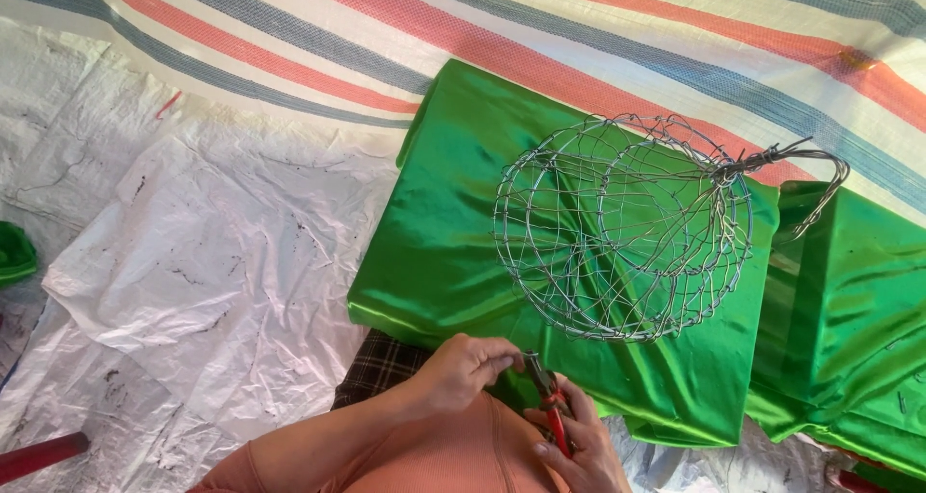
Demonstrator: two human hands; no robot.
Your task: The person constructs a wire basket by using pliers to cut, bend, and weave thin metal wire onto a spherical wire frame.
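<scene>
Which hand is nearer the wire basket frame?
Left. The left hand is just below the wire basket frame's lower rim; the right hand, holding red-handled pliers, sits lower.

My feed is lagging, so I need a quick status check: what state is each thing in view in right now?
Wire basket frame: lying on its side on the green cloth, nobody holding it.
Green satin cloth: draped smooth, folded at the near edge.
Red-handled pliers: gripped in the right hand, nose pointing up.
Left hand: fingertips pinched at the pliers' nose.
White plastic sheet: spread out, crumpled.
</scene>
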